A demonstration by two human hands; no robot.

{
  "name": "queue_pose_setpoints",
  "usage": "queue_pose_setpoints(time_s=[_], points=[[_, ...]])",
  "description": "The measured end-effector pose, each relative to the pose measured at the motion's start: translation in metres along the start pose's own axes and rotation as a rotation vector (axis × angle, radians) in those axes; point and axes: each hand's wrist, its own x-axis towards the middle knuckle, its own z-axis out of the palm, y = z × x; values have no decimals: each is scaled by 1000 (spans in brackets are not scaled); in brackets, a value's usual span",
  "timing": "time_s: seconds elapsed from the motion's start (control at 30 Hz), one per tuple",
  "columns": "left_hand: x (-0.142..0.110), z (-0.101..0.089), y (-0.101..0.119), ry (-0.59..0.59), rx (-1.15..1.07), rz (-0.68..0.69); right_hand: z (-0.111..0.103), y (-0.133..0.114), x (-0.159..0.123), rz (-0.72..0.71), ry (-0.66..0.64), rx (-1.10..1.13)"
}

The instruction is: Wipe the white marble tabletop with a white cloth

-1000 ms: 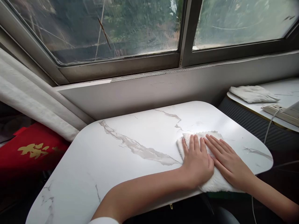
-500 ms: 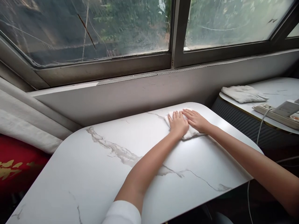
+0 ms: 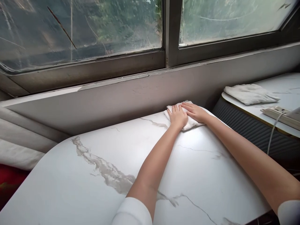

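A folded white cloth (image 3: 191, 124) lies on the white marble-patterned table (image 3: 100, 193), at its far edge by the wall. My left hand (image 3: 178, 117) presses flat on the cloth's left part, fingers stretched forward. Just to its right, my right hand (image 3: 195, 112) rests flat on the same cloth, its fingers pointing left toward the other hand. The fingertips of the two hands nearly meet. Both arms reach forward across the tabletop, and much of the cloth is hidden under the palms.
Beyond the table run a low wall (image 3: 112, 101) and a framed window (image 3: 126, 25). On a second table (image 3: 286, 82) at the right lie another white cloth (image 3: 252, 93) and a power strip (image 3: 278, 114) with a white cable. A pale curtain (image 3: 16, 140) hangs at the left.
Both hands have slid the cloth from the table's near right side to its far edge, keeping their palms on it. The view has shifted somewhat to the right.
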Motion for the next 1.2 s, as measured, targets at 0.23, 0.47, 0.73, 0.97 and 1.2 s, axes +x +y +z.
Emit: queue_pose_setpoints(time_s=[0.23, 0.47, 0.73, 0.97, 1.2], points=[[-9, 11, 24, -7, 5, 44, -10, 11, -31, 21, -4, -14], [-63, 12, 67, -70, -39, 151, -31, -1, -114, 57, 8, -91], [-150, 5, 104, -106, -104, 288, -46, -43, -222, 76, 81, -109], [-200, -6, 104, -131, -155, 371, -50, -90, -263, 76, 118, -152], [-209, -14, 92, -147, -141, 384, -48, -104, -260, 88, 126, -181]])
